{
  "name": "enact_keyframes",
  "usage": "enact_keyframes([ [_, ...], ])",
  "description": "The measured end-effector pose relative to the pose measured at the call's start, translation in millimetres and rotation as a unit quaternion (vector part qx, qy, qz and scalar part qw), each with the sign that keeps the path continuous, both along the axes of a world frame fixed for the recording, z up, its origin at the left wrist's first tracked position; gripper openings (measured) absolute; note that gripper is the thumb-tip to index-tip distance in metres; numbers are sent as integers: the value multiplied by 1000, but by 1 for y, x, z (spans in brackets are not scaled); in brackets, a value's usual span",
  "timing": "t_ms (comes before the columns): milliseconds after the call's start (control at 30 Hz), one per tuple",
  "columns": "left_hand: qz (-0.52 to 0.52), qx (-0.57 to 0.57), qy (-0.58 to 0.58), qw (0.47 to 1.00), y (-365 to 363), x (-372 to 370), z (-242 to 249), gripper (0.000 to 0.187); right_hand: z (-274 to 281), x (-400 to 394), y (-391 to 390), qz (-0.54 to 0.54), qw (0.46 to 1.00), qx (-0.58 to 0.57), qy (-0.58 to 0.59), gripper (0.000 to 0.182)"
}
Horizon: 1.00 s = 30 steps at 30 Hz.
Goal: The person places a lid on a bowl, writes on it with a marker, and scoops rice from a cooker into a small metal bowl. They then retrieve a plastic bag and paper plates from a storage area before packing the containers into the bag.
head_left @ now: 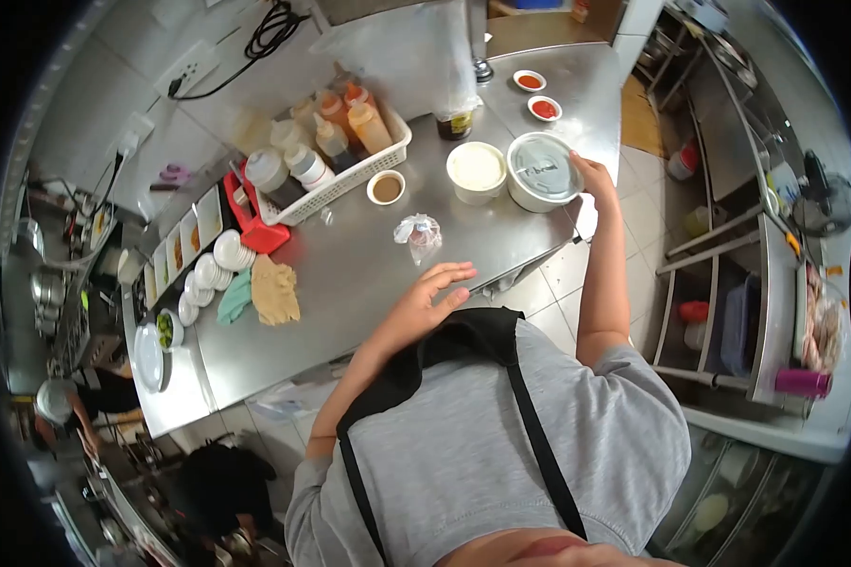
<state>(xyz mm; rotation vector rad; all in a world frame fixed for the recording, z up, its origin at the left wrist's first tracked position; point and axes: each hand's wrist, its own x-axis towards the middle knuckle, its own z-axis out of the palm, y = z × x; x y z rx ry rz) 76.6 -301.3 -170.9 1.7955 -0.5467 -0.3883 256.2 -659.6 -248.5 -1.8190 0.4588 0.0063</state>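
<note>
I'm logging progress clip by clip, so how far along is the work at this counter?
Looks done: two small dishes hold red sauce; the large tub has its lid on.
In hand: the right hand is at that tub's rim; the left hand is open and empty.
Probably left: the brown sauce cup shows no lid, and the small bag sits apart. I can't tell whether the white tub is covered.

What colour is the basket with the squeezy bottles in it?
The basket is creamy white, as the head view shows.
</note>
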Motion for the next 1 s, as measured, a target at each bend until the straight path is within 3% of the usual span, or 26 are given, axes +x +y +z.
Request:
enact_keyframes([
  [67,25,-18,35,999,6,-4,1,32,15,6,4,11,1000,-13,2,55],
  [133,56,-11,48,997,18,-10,-5,32,31,13,9,8,981,-175,-79,53],
  [200,83,0,60,995,27,-16,-10,32,51,18,20,1,963,-226,-144,42],
  [267,133,-23,107,985,36,-25,-15,31,64,24,38,24,940,-228,-252,35],
  [300,156,-51,109,980,39,-29,-19,30,78,18,58,44,941,-221,-252,35],
  [367,192,13,93,977,47,-34,-16,30,103,-4,105,214,927,-129,-280,31],
  [400,205,76,76,973,50,-37,-13,30,100,-8,125,330,885,-112,-309,31],
  [433,219,76,82,969,53,-41,-11,30,105,-18,144,423,871,-182,-170,35],
  [467,219,102,82,967,56,-44,-8,31,111,-32,164,493,844,-172,-119,39],
  [533,229,126,83,962,66,-53,-9,32,80,-36,196,524,806,-178,-211,41],
  [633,254,149,93,951,87,-63,-19,35,42,-25,225,555,776,-156,-254,33],
  [667,290,200,50,934,94,-65,-23,34,41,-23,231,563,771,-152,-256,33],
  [733,328,253,11,910,111,-61,-32,34,47,-27,242,575,799,-133,-118,21],
  [800,358,239,-113,896,126,-34,-44,32,46,-28,253,573,796,-148,-126,12],
  [900,345,309,-220,859,139,26,-69,30,53,-32,267,592,776,-169,-138,13],
  [1000,306,434,-308,790,151,82,-88,34,53,-47,277,567,802,-125,-139,14],
])
